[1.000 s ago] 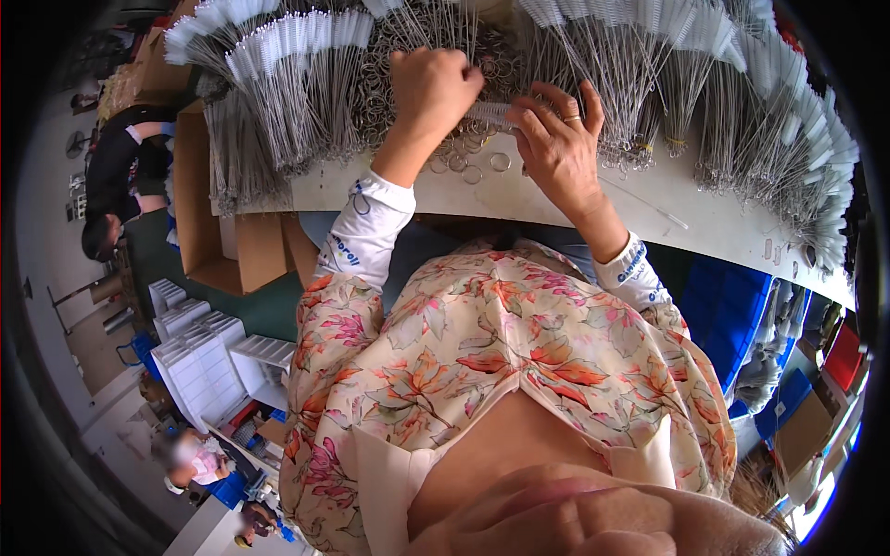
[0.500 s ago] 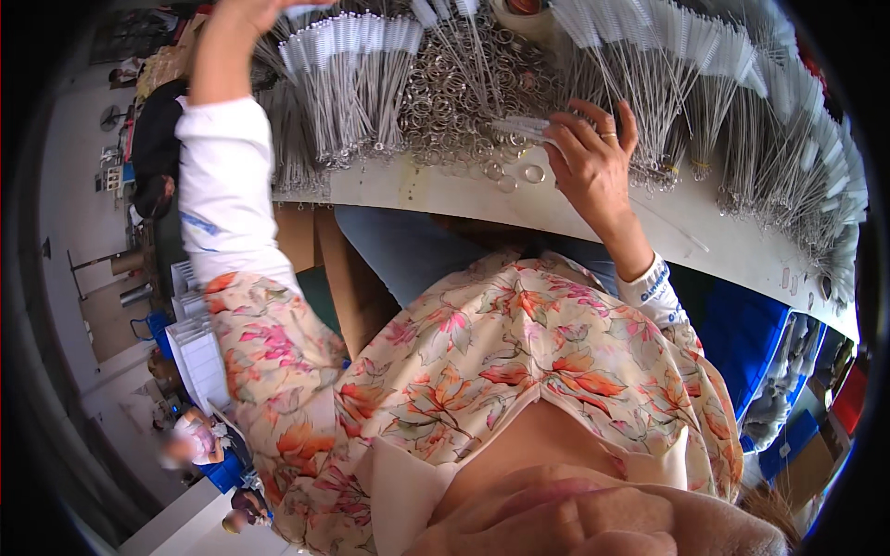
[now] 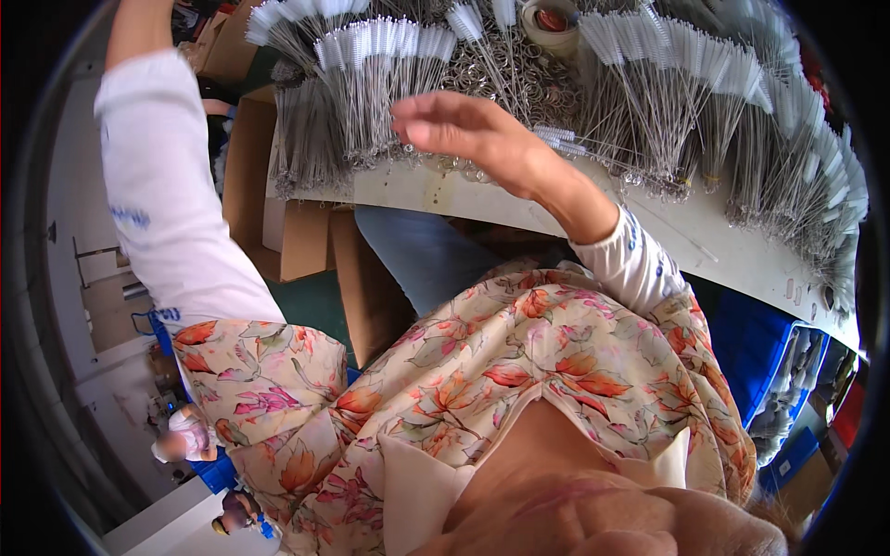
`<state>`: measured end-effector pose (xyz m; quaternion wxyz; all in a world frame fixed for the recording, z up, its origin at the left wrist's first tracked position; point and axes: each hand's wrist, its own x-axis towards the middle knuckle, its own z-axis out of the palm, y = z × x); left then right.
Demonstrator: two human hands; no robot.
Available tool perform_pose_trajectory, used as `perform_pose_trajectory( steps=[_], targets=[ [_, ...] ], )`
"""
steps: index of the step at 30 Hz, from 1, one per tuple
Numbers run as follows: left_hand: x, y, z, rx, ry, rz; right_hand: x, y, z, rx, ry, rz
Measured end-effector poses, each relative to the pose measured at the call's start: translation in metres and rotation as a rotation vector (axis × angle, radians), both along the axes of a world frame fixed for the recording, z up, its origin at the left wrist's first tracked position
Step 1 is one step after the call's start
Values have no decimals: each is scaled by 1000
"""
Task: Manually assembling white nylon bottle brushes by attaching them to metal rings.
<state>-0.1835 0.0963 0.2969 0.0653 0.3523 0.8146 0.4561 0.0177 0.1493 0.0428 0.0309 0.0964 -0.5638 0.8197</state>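
My right hand (image 3: pixel 473 134) hovers flat above the white table (image 3: pixel 714 255), fingers stretched toward the left and holding nothing. Just beyond it lie fanned bundles of thin wire brushes with white bristle tips (image 3: pixel 371 83), and more bundles (image 3: pixel 686 102) spread to the right. A heap of small metal rings (image 3: pixel 519 79) sits between the bundles, just past my fingers. My left arm in its white sleeve (image 3: pixel 162 185) is raised along the left side, and its hand is out of the picture at the top.
A roll of tape (image 3: pixel 549 18) rests at the table's far side. Cardboard boxes (image 3: pixel 306 236) stand under the table at the left, blue crates (image 3: pixel 769 357) at the right. Another person (image 3: pixel 185 435) is down at the lower left.
My left arm has lifted off the brushes and up out of view. My right hand has left the table edge and moved left over the brush bundles, fingers spread.
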Motion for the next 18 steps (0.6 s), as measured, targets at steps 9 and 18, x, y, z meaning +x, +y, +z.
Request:
perform_pose_trajectory(
  steps=[9, 18],
  targets=[
    [151, -148, -205, 323, -529, -6, -39, -31, -8, -744, -148, 230],
    [209, -170, -287, 565, -687, 199, -24, -69, -27, -61, -220, 506]
  ],
)
